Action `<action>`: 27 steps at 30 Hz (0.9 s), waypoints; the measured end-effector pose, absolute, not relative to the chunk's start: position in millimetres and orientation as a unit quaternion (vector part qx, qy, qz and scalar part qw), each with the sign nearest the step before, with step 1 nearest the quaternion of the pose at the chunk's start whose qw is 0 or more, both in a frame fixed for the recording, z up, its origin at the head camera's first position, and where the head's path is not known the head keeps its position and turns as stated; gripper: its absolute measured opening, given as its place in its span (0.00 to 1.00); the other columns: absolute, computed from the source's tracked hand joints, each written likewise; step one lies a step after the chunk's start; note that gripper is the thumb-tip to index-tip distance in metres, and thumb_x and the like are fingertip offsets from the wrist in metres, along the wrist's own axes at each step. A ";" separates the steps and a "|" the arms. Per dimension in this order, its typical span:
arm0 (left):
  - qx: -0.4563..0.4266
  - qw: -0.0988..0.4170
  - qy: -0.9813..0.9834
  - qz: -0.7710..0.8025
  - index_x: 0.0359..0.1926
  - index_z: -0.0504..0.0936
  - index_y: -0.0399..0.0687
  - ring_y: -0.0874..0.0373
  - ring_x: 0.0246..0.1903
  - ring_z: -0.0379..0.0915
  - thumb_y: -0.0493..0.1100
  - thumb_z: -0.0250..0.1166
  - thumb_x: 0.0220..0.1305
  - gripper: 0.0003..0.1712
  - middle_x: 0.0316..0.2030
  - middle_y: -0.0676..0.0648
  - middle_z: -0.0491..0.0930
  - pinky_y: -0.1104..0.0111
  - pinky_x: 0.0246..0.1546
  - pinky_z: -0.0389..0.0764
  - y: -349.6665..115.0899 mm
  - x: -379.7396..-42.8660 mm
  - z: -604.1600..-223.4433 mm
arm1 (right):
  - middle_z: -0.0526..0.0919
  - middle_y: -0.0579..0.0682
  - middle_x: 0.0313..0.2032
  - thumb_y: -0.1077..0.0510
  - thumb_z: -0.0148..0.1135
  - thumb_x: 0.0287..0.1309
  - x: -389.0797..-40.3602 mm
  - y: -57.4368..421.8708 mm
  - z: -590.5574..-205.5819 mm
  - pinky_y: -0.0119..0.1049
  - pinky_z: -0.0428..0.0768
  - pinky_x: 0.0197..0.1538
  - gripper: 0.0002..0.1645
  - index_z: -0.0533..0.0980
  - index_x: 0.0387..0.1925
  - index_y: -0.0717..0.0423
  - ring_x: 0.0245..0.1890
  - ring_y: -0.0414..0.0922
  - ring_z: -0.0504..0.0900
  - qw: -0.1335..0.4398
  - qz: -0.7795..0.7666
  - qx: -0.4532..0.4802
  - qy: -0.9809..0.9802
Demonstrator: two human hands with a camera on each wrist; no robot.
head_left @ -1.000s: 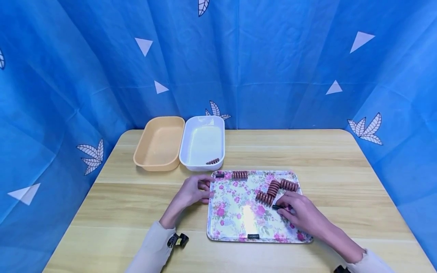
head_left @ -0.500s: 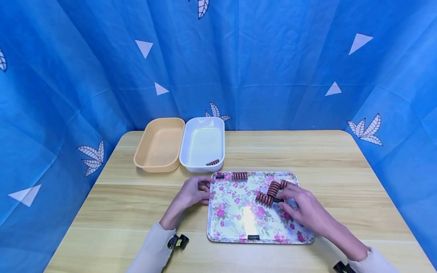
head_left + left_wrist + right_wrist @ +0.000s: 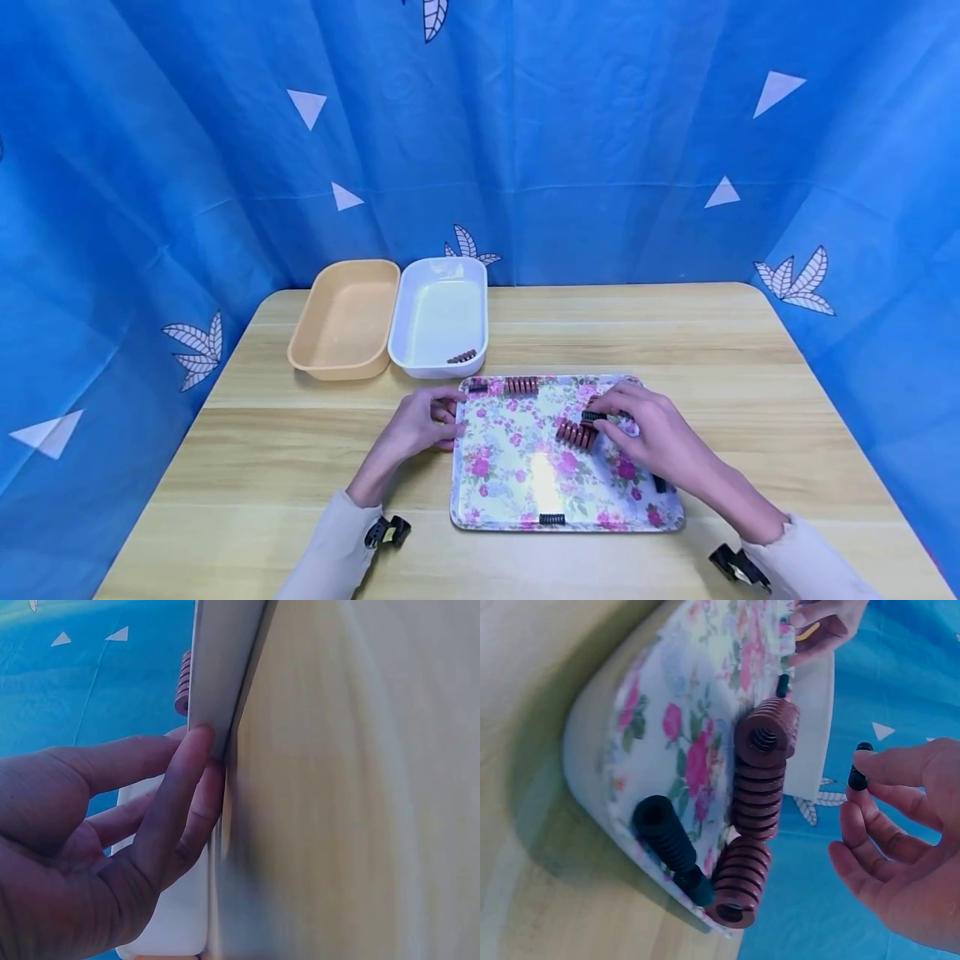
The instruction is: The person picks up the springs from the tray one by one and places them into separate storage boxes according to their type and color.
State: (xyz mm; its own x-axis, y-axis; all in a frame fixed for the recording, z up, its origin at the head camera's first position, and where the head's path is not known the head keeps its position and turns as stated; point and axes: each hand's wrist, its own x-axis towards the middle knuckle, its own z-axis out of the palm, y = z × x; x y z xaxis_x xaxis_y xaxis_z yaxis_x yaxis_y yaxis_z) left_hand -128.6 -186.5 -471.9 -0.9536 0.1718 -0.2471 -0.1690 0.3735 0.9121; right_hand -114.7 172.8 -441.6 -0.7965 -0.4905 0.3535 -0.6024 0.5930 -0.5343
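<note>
My right hand [image 3: 660, 433] pinches a small black coil spring [image 3: 859, 766] between thumb and fingertip, raised off the floral tray [image 3: 510, 483]. Below it lie brown coil springs [image 3: 576, 433], three of them lined up in the right wrist view and partly covered by the hand in the head view. My left hand [image 3: 420, 423] grips the tray's left edge, fingertips at the rim and side wall [image 3: 221, 682]. Another brown spring [image 3: 521, 385] and a black spring [image 3: 477, 387] sit along the tray's far edge. One more black spring [image 3: 552, 518] lies at the near edge.
Beyond the tray, a white bin [image 3: 438, 312] holds a brown spring [image 3: 462, 357]. Against its left side stands an orange bin [image 3: 348, 317] with nothing visible inside. Two black springs [image 3: 664, 832] rest near the tray's right edge. A blue curtain [image 3: 585, 142] backs the wooden table [image 3: 712, 350].
The right hand has lifted the black spring off the tray and carried it up and slightly left, over the brown springs. The left hand stays at the tray's edge.
</note>
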 end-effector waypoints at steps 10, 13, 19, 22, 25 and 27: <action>0.003 0.147 0.825 0.545 0.58 0.81 0.34 0.55 0.28 0.80 0.24 0.74 0.55 0.28 0.39 0.37 0.77 0.60 0.27 0.91 -186.2 -126.4 -468.9 | 0.84 0.42 0.39 0.66 0.73 0.59 -115.6 172.6 -435.6 0.41 0.90 0.37 0.10 0.86 0.42 0.52 0.37 0.39 0.83 0.095 0.340 0.304 -0.885; 0.005 0.147 0.827 0.542 0.58 0.81 0.33 0.55 0.28 0.80 0.24 0.73 0.56 0.28 0.40 0.37 0.77 0.59 0.27 0.91 -185.7 -126.2 -468.4 | 0.83 0.42 0.39 0.66 0.73 0.59 -115.9 172.9 -433.7 0.40 0.89 0.36 0.11 0.86 0.42 0.52 0.37 0.37 0.83 0.097 0.339 0.300 -0.887; 0.010 0.150 0.826 0.543 0.59 0.80 0.32 0.55 0.28 0.80 0.24 0.73 0.56 0.28 0.41 0.37 0.77 0.59 0.27 0.91 -186.7 -125.8 -467.4 | 0.84 0.41 0.39 0.64 0.73 0.60 -116.4 171.0 -428.8 0.39 0.90 0.40 0.10 0.86 0.43 0.50 0.39 0.39 0.84 0.099 0.340 0.298 -0.887; 0.014 0.154 0.820 0.552 0.59 0.80 0.32 0.54 0.29 0.80 0.24 0.73 0.56 0.28 0.40 0.36 0.77 0.58 0.27 0.91 -187.3 -125.8 -466.7 | 0.85 0.42 0.40 0.64 0.73 0.61 -117.9 168.0 -426.8 0.38 0.89 0.40 0.10 0.86 0.44 0.51 0.39 0.39 0.84 0.103 0.346 0.300 -0.883; 0.015 0.155 0.813 0.562 0.59 0.80 0.31 0.52 0.29 0.81 0.23 0.73 0.55 0.28 0.41 0.35 0.77 0.56 0.27 0.91 -188.8 -125.8 -467.1 | 0.85 0.42 0.40 0.64 0.72 0.61 -121.0 162.9 -425.0 0.35 0.88 0.38 0.10 0.86 0.44 0.51 0.38 0.39 0.84 0.108 0.349 0.306 -0.879; 0.015 0.158 0.809 0.567 0.59 0.80 0.31 0.52 0.30 0.81 0.23 0.73 0.55 0.28 0.42 0.34 0.77 0.56 0.28 0.91 -189.3 -126.2 -467.8 | 0.85 0.43 0.39 0.65 0.72 0.61 -123.5 159.4 -423.9 0.33 0.86 0.34 0.10 0.86 0.44 0.52 0.37 0.39 0.84 0.109 0.352 0.307 -0.877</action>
State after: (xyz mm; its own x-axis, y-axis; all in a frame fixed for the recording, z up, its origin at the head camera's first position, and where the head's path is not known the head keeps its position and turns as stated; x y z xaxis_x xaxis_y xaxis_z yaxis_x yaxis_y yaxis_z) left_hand -126.2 -189.3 -467.8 -0.9498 0.2035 -0.2377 -0.1539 0.3574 0.9212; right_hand -123.5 159.4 -423.9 -0.7872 -0.4629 0.4075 -0.6162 0.5631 -0.5508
